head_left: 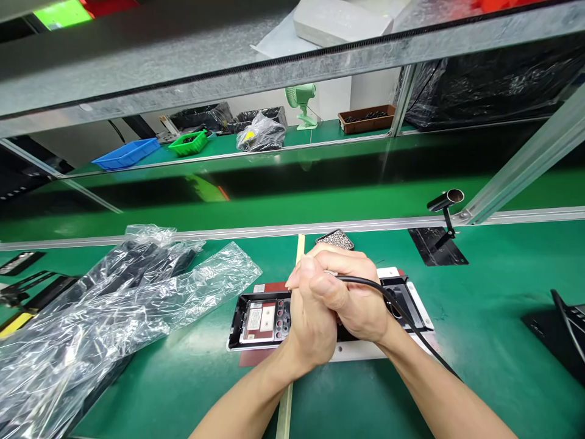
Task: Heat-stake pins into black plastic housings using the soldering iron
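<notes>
My two hands are pressed together over a long black tray-like housing (236, 322), fingers curled and closed. A black cable (402, 286) comes out from between the fingers and runs back over my right hand (363, 296) to the lower right. Its pale end is mostly covered at the fingertips. My left hand (313, 323) is closed against the right; whatever it grips is hidden. Beside it, the housing's left part shows a white-and-red panel (261, 319) and a strip with round holes (282, 318). The hands cover the housing's middle.
Plastic-wrapped parts (137, 305) lie at left. A dish of small metal pieces (337, 238) sits behind the hands. At right are a tube on a black stand (445, 201) and a black part (560, 329). A metal shelf edge (292, 67) crosses above.
</notes>
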`<state>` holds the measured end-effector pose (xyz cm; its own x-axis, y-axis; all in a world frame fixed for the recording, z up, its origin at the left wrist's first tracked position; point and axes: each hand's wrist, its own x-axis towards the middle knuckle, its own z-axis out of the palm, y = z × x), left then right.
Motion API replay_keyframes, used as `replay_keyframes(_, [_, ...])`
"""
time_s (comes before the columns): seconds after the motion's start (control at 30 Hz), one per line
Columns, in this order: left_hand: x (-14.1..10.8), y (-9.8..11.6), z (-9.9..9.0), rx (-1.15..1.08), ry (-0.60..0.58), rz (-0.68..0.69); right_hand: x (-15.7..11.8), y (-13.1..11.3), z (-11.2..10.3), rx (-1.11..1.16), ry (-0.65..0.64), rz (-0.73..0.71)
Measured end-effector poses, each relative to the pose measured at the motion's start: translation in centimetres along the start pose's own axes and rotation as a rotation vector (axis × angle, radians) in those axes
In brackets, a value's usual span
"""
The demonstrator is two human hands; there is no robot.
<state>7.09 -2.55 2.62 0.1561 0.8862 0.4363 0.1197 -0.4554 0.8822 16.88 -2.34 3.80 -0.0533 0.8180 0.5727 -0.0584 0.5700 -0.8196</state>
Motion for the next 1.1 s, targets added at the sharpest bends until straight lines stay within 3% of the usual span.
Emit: replay_keyframes(1.1, [-0.09,0.25,-0.08,-0.017,-0.004,-0.01,0.01,0.14,0.09,-0.007,0.016,0.024])
